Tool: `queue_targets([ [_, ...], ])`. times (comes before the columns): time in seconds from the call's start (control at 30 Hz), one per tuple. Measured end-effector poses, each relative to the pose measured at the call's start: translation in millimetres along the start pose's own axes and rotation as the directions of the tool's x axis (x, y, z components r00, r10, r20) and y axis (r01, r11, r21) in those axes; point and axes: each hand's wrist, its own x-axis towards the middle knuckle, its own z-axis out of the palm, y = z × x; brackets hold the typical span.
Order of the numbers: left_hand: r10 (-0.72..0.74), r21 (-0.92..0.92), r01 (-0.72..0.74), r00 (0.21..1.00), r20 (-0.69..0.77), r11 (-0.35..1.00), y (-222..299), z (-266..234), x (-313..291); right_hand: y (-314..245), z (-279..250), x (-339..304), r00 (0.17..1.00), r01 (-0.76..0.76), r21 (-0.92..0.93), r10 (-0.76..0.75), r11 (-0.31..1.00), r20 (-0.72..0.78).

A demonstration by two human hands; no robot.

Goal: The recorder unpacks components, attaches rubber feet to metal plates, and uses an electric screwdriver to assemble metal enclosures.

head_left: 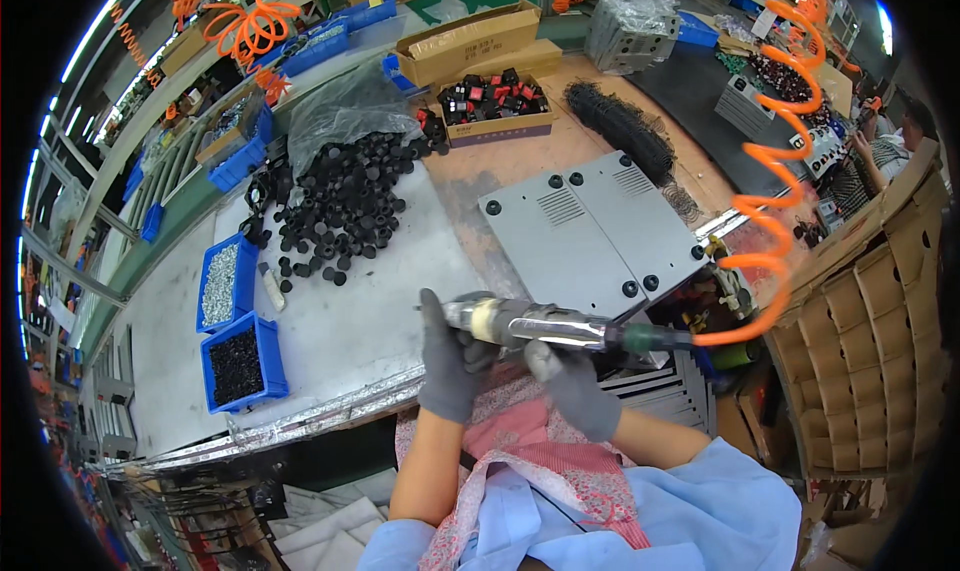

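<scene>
An air screwdriver [530, 322] with a silver body and a pale yellow ring lies across in front of me, its bit end to the left. My left hand [450, 361], in a grey glove, closes around its front end, one finger standing up by the tip. Behind it, my gloved right hand [575, 391] grips the body from below, thumb against the metal. An orange coiled hose [770, 261] runs from the tool's rear. Just beyond, two grey metal panels [590, 226] with vent slots and black round feet lie side by side on the bench.
Loose black feet [345, 196] are heaped at left-centre. Blue bins hold silver parts [218, 286] and black screws [237, 366]. A cardboard box [500, 129] of red-and-black parts stands at the back, beside a black mesh bundle [620, 131]. Divided cardboard [860, 341] stands right. Another person [890, 146] is at far right.
</scene>
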Motion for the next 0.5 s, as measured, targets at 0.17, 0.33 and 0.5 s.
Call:
queue_targets([
  [0.17,0.427,0.497,-0.209,0.821,-0.378,0.842,17,20,-25,-45,-20,-23,0.863,0.498,-0.423,-0.386,0.757,0.326],
  [0.33,0.259,0.613,-0.229,0.965,0.042,0.756,13,-8,-34,-11,-11,-10,0.939,0.343,-0.633,-0.234,0.694,0.253],
  [0.5,-0.070,0.672,0.088,0.996,-0.053,0.735,39,8,-24,9,-18,-20,0.986,0.057,-0.466,0.023,0.883,0.166],
])
